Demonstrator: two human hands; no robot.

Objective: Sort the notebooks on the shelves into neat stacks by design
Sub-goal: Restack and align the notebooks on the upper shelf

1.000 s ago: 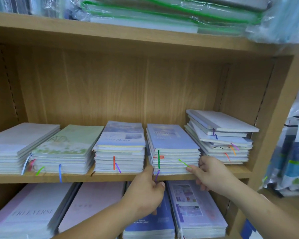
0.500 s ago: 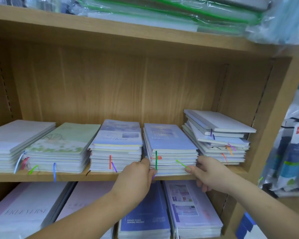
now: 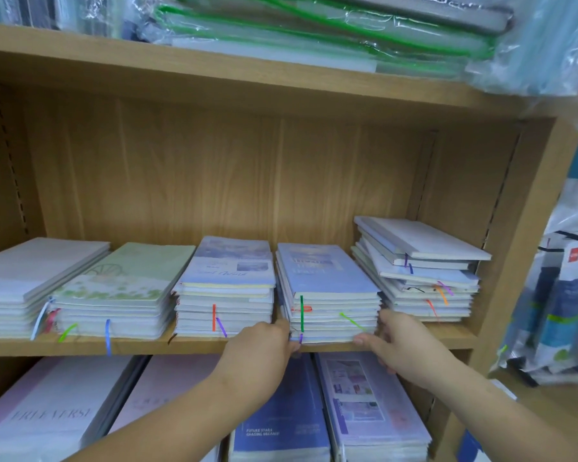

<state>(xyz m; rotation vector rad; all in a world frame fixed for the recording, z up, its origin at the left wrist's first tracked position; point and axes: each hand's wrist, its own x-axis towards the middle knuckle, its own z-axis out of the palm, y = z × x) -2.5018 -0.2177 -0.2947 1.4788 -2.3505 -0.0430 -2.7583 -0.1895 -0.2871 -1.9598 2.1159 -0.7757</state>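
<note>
Several notebook stacks lie in a row on the middle wooden shelf [image 3: 197, 346]. The blue-covered stack [image 3: 324, 278] with green and orange ribbons sits fourth from the left. My left hand [image 3: 264, 345] grips its front left corner, fingers curled against the side. My right hand [image 3: 397, 341] grips its front right corner, thumb under the bottom edge. To its left are a lavender stack [image 3: 227, 285], a green floral stack [image 3: 121, 295] and a grey-white stack [image 3: 20, 288]. To its right stands an uneven white stack [image 3: 421, 271], its notebooks skewed.
The lower shelf holds more stacks: pale pink [image 3: 47, 415], blue [image 3: 277, 425] and a collage cover [image 3: 364, 408]. Plastic-wrapped folders [image 3: 314, 28] fill the top shelf. The shelf's right wall [image 3: 514, 261] stands close beside the white stack. Bagged goods [image 3: 561, 311] hang outside it.
Both hands have risen from below the shelf edge and closed in on the blue stack's front corners. The camera has moved a little closer.
</note>
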